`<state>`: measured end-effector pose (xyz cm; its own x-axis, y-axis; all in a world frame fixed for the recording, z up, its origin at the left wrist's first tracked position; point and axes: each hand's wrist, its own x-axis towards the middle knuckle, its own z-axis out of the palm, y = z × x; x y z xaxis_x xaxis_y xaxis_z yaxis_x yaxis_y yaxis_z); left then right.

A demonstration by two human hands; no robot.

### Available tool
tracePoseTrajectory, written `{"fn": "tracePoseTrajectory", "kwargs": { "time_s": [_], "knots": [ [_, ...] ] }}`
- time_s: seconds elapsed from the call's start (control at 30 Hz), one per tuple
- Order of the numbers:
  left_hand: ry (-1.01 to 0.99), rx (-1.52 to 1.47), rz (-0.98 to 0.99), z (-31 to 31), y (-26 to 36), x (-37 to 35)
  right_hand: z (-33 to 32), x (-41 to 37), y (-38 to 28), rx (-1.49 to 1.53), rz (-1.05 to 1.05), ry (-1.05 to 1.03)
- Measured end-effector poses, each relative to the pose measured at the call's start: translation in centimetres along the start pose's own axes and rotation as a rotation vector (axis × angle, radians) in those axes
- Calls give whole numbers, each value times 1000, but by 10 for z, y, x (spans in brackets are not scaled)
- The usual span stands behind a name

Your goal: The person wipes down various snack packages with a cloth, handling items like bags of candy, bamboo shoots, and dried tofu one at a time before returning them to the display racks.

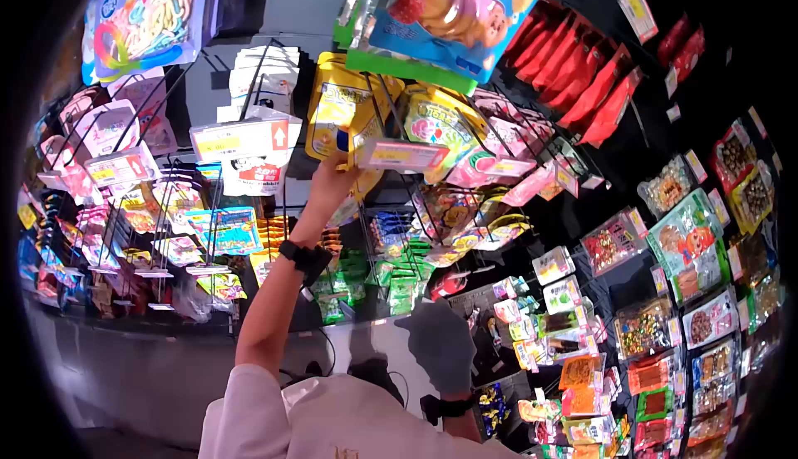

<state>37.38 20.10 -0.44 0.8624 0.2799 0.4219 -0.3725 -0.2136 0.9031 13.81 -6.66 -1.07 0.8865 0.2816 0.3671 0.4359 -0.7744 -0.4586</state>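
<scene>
My left hand (pixel 334 178), with a black band at the wrist, is raised to the lower edge of a yellow candy bag (pixel 332 114) hanging on a rack hook. Its fingers are closed at the bag's bottom, partly hidden behind it. Beside them is a pink-edged price tag (pixel 403 155). White candy bags (pixel 258 172) hang to the left, and pink and yellow candy bags (pixel 440 122) to the right. My right hand (pixel 436 347) is low, in shadow near the floor side of the rack. It looks grey and its fingers cannot be made out.
Large candy bags (pixel 449 19) hang overhead in front, with a marshmallow bag (pixel 145 23) at upper left. Metal hooks and price tags stick out towards me. Red packets (pixel 573 68) hang at upper right. Packed snack displays (pixel 573 376) stand close on my right.
</scene>
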Motion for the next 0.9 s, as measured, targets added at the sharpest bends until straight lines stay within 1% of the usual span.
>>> {"fn": "tracePoseTrajectory", "kwargs": {
  "time_s": [0.03,0.07,0.1,0.17,0.2,0.27,0.3,0.37,0.4,0.43,0.5,0.57,0.67,0.77,0.83,0.87,0.9],
  "knots": [
    [30,5,60,4,-4,0,3,-4,-4,313,110,55],
    [37,-74,65,13,-17,2,5,-8,-7,627,215,112],
    [31,-72,63,19,-29,5,5,-9,-11,528,163,79],
    [39,-178,58,23,-54,14,4,-11,-12,218,2,19],
    [46,-181,62,20,-49,14,3,-9,-11,123,-52,1],
    [159,-41,-5,15,-41,10,4,-16,-11,-9,-89,-28],
    [158,-47,2,13,-36,9,5,-16,-10,-59,-97,-40],
    [286,-59,61,8,-27,3,6,-19,-9,-144,-106,-61],
    [328,-126,70,3,4,-12,6,-20,-10,-173,-107,-70],
    [319,-131,74,-5,15,-20,7,-22,-11,-194,-110,-77],
    [232,-85,2,-21,29,-33,7,-23,-12,-220,-116,-75],
    [160,-103,-11,-33,47,-55,8,-25,-12,-231,-121,-60],
    [107,-156,-20,-42,59,-92,3,-23,-8,-239,-117,-21],
    [39,-296,-126,-43,73,-127,-8,-16,-12,-244,-111,10],
    [36,-259,-75,-46,101,-139,-23,-4,-31,510,122,166],
    [39,-288,-116,-45,108,-140,-30,3,-38,890,234,238],
    [42,-288,-107,-47,110,-139,-38,8,-39,891,225,240]
  ]
}}
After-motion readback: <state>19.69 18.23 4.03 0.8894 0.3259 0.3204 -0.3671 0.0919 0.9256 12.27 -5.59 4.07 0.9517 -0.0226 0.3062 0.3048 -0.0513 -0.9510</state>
